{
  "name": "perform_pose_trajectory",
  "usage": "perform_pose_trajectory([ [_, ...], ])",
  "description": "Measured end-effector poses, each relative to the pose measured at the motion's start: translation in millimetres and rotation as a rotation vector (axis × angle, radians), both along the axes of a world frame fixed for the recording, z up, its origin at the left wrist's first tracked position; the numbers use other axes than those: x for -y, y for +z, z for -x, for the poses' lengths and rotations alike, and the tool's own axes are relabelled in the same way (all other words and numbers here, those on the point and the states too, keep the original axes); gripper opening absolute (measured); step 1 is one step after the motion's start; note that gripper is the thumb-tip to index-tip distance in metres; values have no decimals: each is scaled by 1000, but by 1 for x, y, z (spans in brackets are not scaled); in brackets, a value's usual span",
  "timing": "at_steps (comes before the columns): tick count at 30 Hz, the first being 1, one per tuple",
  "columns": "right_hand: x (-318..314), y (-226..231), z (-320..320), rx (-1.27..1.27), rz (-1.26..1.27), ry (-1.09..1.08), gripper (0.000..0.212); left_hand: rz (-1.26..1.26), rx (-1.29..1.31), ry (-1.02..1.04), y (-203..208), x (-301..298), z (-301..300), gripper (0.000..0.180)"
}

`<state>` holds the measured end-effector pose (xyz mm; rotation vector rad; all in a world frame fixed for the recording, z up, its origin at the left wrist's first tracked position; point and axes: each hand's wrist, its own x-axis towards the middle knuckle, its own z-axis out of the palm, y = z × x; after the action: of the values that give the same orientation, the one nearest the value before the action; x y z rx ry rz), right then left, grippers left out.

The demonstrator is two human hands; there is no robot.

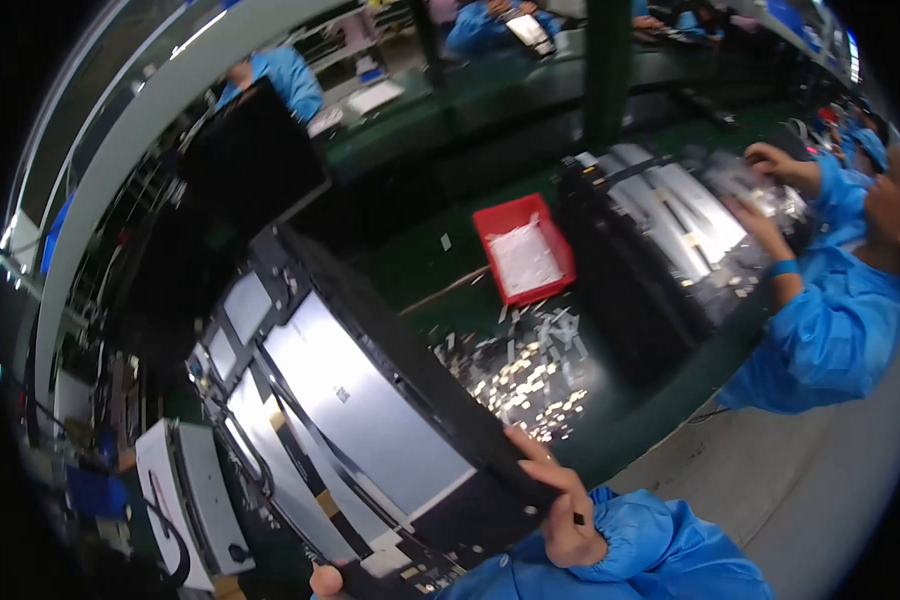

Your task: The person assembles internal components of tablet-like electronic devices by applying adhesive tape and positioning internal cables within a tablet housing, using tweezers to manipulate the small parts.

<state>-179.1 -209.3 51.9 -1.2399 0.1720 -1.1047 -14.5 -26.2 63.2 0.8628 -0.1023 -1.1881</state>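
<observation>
A large black tray-like block (370, 312) with long silver panels (355, 395) and dark strips set in its top lies tilted in front of me. My right hand (567, 515) grips its near right corner, fingers curled against the black side. Of my left hand (327, 581) only a fingertip or thumb shows at the block's near edge; the rest is hidden. Between this block and a similar one lie many small shiny scraps (530, 385) on the dark green table (610, 430).
A red bin (567, 255) holding pale pieces stands beyond the scraps. On the right, a person in a blue sleeve (820, 345) works at another black block with silver panels (660, 210). A dark monitor-like panel (255, 150) rises at far left; a white case (195, 490) sits below it.
</observation>
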Motion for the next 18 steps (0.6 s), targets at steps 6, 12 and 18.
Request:
perform_pose_trajectory([
  [6, -31, -43, -21, -154, -196, 203, 50, -193, -160, 411, -40, -59, 1, 55],
  [12, 14, -13, -19, -696, 91, 370, 28, -230, -15, 437, -59, -63, 11, 48],
  [18, 51, -1, -43, -1167, 536, 86, 14, -346, 243, 415, -49, -51, 20, 65],
])
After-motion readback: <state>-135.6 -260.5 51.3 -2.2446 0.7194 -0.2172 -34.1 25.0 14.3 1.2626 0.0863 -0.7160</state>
